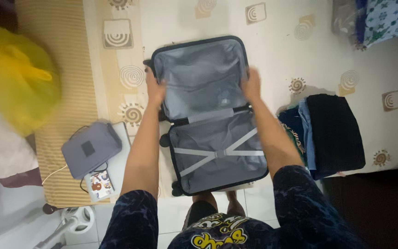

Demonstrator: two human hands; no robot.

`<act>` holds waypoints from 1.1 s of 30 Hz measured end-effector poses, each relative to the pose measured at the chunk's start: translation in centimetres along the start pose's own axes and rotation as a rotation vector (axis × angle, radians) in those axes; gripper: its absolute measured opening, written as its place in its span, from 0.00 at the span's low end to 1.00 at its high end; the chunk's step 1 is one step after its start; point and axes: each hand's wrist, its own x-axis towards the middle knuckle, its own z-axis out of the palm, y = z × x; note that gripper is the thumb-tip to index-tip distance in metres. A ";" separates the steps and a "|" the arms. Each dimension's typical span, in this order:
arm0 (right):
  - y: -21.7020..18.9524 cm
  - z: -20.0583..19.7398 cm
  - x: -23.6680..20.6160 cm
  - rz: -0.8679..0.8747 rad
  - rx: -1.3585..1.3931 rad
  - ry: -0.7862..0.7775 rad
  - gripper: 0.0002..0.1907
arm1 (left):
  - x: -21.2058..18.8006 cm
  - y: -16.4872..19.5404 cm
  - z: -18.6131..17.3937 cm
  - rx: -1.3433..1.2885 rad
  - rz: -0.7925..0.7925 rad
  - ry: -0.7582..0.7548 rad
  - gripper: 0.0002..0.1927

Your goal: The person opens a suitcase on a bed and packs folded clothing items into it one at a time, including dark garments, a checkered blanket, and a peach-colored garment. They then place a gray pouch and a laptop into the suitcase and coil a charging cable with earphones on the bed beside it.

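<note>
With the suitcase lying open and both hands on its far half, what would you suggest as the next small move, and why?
Probably reach the right hand to the folded clothes stacked right of the suitcase. Both halves lie open and look empty, the near half's straps cross nothing, and the left hand already rests on the far half's edge.

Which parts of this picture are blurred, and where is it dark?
Head view: the yellow bag is smeared by motion blur; both hands, left hand and right hand, are slightly soft on the open suitcase; the lower right corner falls into shadow.
</note>
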 end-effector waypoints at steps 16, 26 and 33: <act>-1.5 8.9 -7.8 0.285 -0.524 -1.127 0.36 | -14.6 -6.5 4.2 0.797 0.074 -0.698 0.34; -2.0 8.1 -8.5 0.243 -0.468 -1.073 0.35 | -13.3 -5.5 5.3 0.893 -0.085 -0.856 0.37; -0.1 6.4 -10.2 0.312 -0.282 -0.650 0.29 | -12.8 -5.5 5.4 0.771 -0.095 -0.877 0.34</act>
